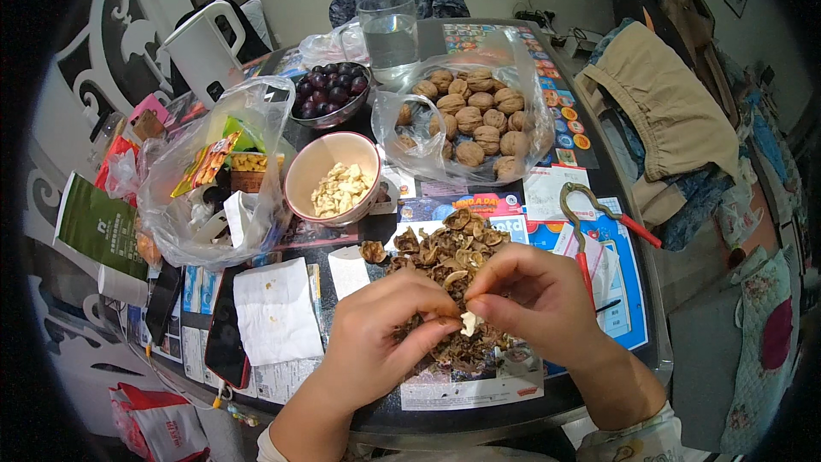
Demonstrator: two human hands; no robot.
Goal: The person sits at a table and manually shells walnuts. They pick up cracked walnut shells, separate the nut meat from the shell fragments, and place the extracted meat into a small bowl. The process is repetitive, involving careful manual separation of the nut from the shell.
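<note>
Both my hands meet over a heap of cracked walnut shells [453, 248], with a pale walnut kernel [469, 323] between their fingertips. My left hand [386, 334] pinches the kernel from the left, its thumb beneath the curled fingers. From the other side, my right hand [534, 304] grips it with thumb and forefinger. Peeled kernel pieces [340, 190] partly fill a white bowl with a red rim [299, 173], beyond my left hand. Whole walnuts [481, 124] lie in a clear plastic bag [537, 120] farther back. A plier-like nutcracker with red handles [590, 244] rests to the right.
Dark grapes [332, 92] fill a bowl beside a glass of water [389, 38]. At left stand a plastic bag of snack packets [224, 180] and a white jug [203, 47]. A napkin [278, 312] and phone [227, 334] lie near the front edge. Clothes [663, 98] hang at right.
</note>
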